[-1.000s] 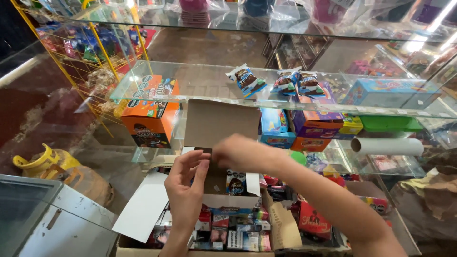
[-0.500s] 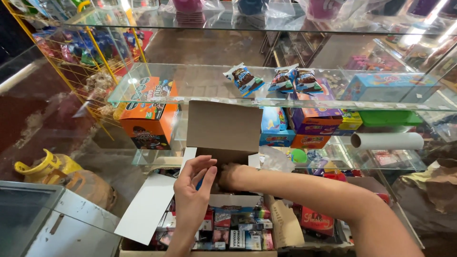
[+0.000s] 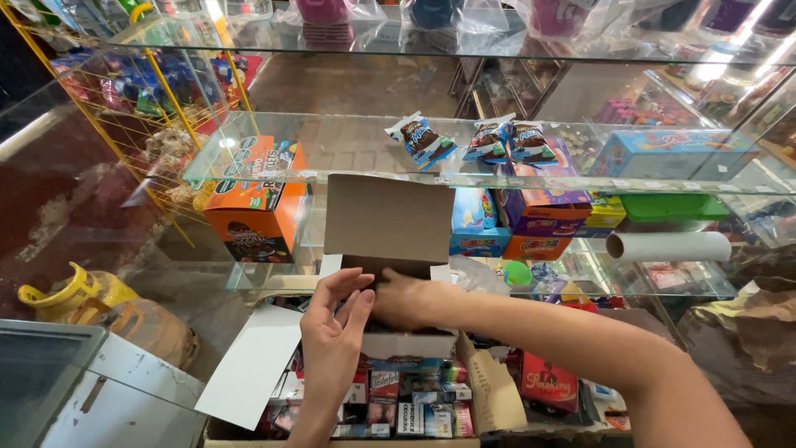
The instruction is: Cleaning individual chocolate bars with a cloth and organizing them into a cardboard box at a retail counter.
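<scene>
A small cardboard box (image 3: 405,343) stands open in front of me, its brown lid flap (image 3: 388,219) raised upright. My right hand (image 3: 404,300) reaches from the right into the box's opening, its fingertips hidden inside. My left hand (image 3: 331,333) is at the box's left side with fingers spread, thumb and index finger by the rim, holding nothing. The box rests over a larger carton (image 3: 495,393) filled with several small colourful packs (image 3: 400,405). A white flap (image 3: 250,365) sticks out to the left.
A glass shelf (image 3: 348,149) carries snack packets (image 3: 423,139), an orange box (image 3: 255,197) and a blue box (image 3: 667,154). A paper roll (image 3: 668,245) lies right. A yellow wire rack (image 3: 133,91) stands left, with a yellow jug (image 3: 79,294) and grey cabinet (image 3: 75,390) below.
The lid flap has swung up. My right hand has dropped from the flap's edge into the open box, and my left hand has shifted closer to the rim.
</scene>
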